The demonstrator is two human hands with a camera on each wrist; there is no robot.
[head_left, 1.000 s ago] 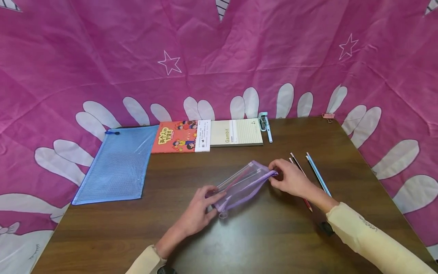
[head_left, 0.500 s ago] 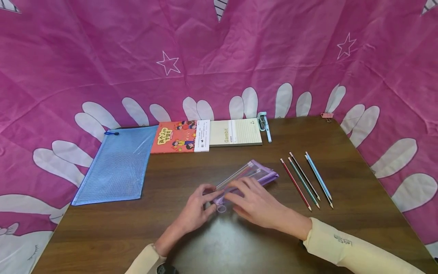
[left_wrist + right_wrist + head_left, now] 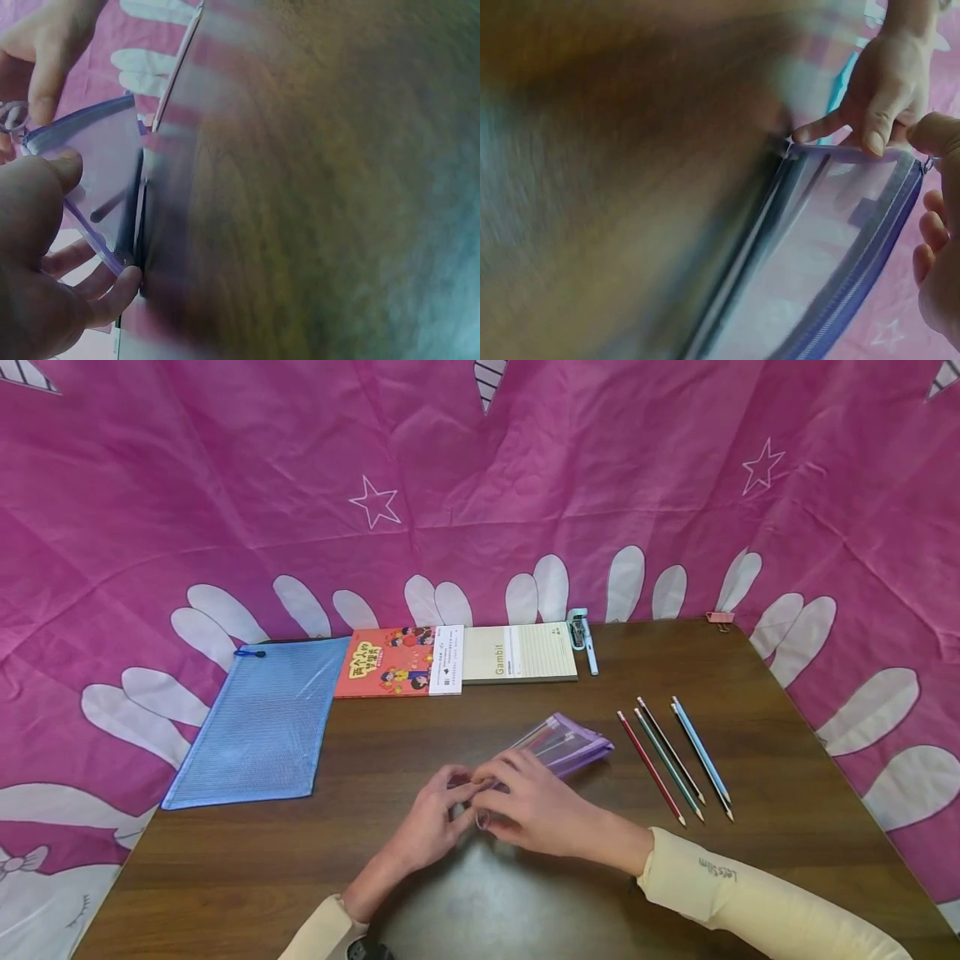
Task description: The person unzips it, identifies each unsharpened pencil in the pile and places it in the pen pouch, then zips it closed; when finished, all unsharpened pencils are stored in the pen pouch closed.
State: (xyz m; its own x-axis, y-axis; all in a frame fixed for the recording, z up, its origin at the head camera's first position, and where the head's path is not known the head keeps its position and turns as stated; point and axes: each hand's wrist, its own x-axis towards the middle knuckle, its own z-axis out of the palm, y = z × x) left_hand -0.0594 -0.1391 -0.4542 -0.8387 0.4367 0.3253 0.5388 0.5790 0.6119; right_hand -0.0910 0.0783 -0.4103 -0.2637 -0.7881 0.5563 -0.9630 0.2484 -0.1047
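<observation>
A see-through pencil pouch (image 3: 573, 752) with purple edging lies slanted at the middle of the table, with a few pencils visible inside. My left hand (image 3: 433, 817) holds its near-left end, the thumb on top of the clear side and fingers at the far edge in the left wrist view. At the zipper corner, my right hand (image 3: 536, 802) has its thumb and fingers curled at the zipper pull (image 3: 928, 163), whose ring (image 3: 13, 116) shows beside the fingers. The purple zipper (image 3: 840, 307) runs along one long side.
Several pencils, including a red pencil (image 3: 651, 767) and a blue pencil (image 3: 701, 747), lie to the right. Along the back are a blue mesh folder (image 3: 258, 727), a red book (image 3: 390, 664), a notebook (image 3: 517, 656), a stapler (image 3: 576, 631) and a light-blue pen (image 3: 591, 652).
My right hand has moved left from the pouch's far-right end to its near-left corner by the ring. The pouch's gaping side now lies flatter. The left hand has kept its hold.
</observation>
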